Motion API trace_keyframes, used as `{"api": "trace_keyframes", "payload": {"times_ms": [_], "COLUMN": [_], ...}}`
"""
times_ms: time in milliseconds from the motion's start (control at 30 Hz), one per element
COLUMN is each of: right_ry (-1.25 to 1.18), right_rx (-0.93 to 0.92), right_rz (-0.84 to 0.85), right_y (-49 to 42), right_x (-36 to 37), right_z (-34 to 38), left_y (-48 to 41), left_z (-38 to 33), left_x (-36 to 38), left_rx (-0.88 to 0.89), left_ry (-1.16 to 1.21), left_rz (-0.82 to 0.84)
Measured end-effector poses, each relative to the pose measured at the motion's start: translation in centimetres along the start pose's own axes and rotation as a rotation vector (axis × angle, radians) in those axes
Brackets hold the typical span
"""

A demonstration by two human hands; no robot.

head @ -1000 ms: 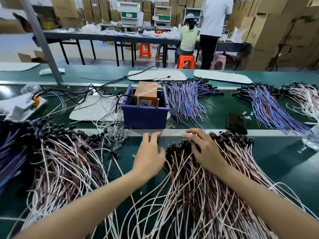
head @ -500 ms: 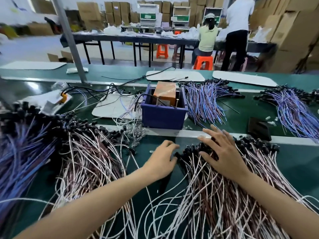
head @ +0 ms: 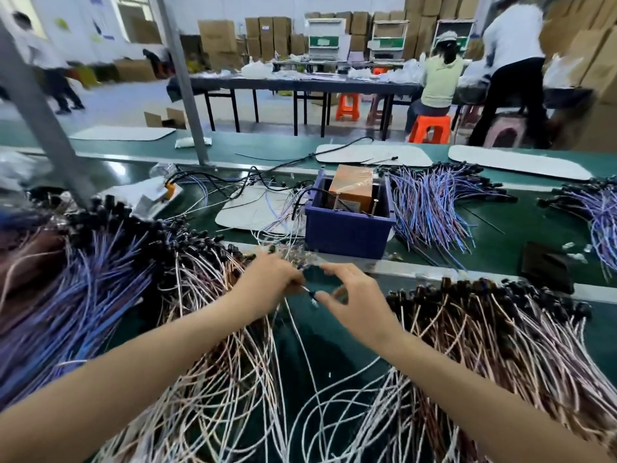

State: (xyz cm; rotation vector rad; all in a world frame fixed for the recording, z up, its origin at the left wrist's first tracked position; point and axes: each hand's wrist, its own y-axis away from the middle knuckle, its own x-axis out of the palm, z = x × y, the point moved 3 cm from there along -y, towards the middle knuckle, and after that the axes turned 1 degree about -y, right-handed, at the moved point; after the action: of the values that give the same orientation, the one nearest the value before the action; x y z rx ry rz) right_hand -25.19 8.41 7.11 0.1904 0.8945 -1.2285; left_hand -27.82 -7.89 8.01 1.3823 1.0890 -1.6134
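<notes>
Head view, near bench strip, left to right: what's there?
Purple wire pile → pink-white wire pile → left hand, pinching a thin wire → right hand → brown wire pile with black connectors.

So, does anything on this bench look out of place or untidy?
Yes. Loose white wires sprawl in tangled loops over the mat between the combed piles; the left hand pinches one. The box stands tilted in the blue bin.

Bright even overhead light; motion blur throughout; wide-angle edge distortion.
</notes>
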Motion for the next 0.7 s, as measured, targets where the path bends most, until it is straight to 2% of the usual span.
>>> {"api": "trace_keyframes", "payload": {"times_ms": [67,233,300,367,500,700], "right_ry": [0.03,0.191,0.175,0.19,0.31,0.425], "right_rx": [0.006,0.007,0.021,0.015,0.05,0.169], "right_rz": [-0.011,0.055,0.102,0.064,-0.132,-0.299], "right_y": [-0.9,-1.6,-1.4,-1.3,-1.1,-0.1], "right_x": [0.5,-1.1,-1.7,-3.1,-8.3,-13.8], "right_z": [0.7,0.6,0.4,-0.1,-2.4,-5.8], "left_y": [0.4,1.4,1.6,1.3,0.3,-0.1], "left_z": [-1.9,-2.4,-2.8,-3.1,-1.6,0.0], "left_x": [-0.6,-1.2,-1.2,-1.4,-2.2,-2.1], "left_rx": [0.084,0.065,0.095,0.1,0.033,-0.116], "left_ry": [0.113,0.418,0.481,0.554,0.711,1.212], "left_rz": [-0.088,-0.331,-0.378,-0.376,-0.3,0.099]}}
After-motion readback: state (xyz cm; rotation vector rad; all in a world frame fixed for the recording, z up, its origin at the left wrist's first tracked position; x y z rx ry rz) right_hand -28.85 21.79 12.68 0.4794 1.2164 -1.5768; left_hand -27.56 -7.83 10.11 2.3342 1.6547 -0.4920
